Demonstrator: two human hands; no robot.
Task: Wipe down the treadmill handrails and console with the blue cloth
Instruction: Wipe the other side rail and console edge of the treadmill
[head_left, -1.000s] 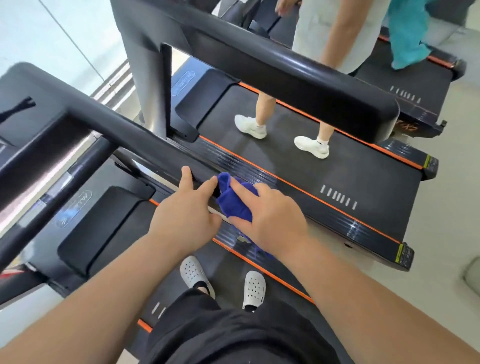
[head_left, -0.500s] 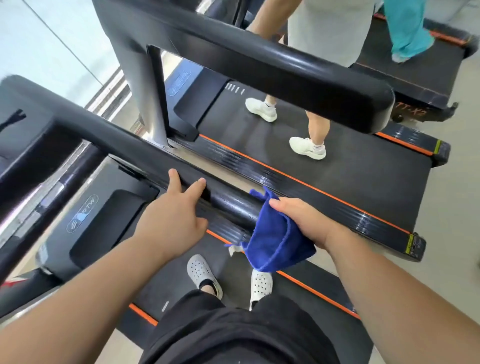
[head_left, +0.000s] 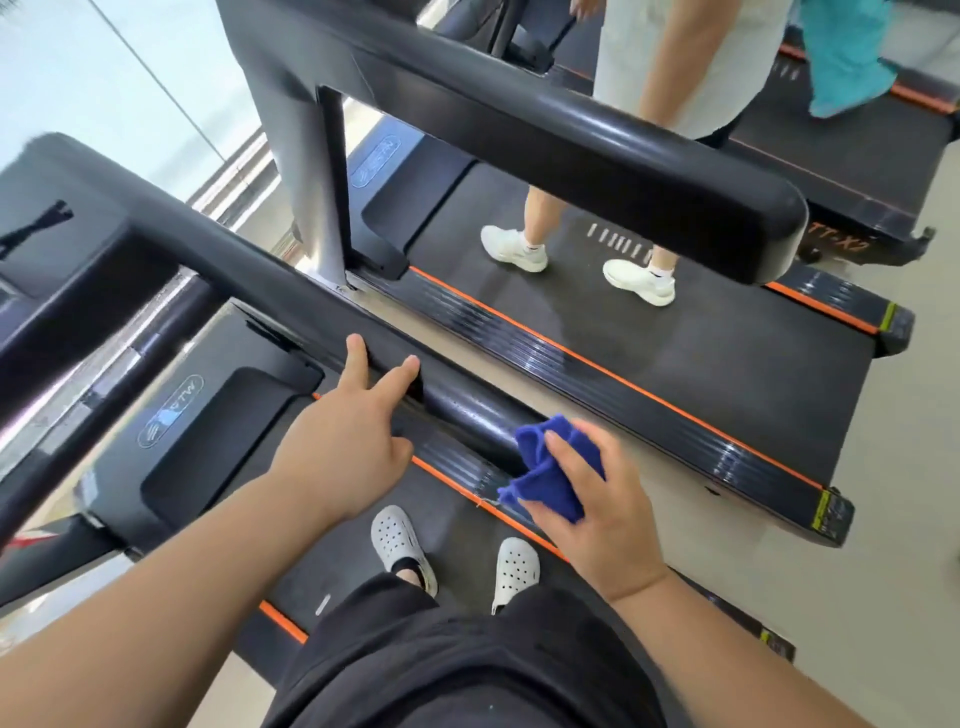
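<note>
a: how does the treadmill (head_left: 208, 457) sit?
b: the console (head_left: 78, 249) is at upper left. the rail (head_left: 467, 410) slants from it down to a free end at lower right, just ahead of both hands.
a: and its long axis?
b: it passes under the left hand and ends at the cloth. the right hand is nearer that end, so i'd guess the wipe runs up the rail toward the console.
a: the hands?
b: the left hand (head_left: 343, 447) is spread, straight fingers resting on the rail, gripping nothing. the right hand (head_left: 597, 499) has its fingers curled round the bunched cloth (head_left: 545, 467), which seems to touch the rail's end.
</note>
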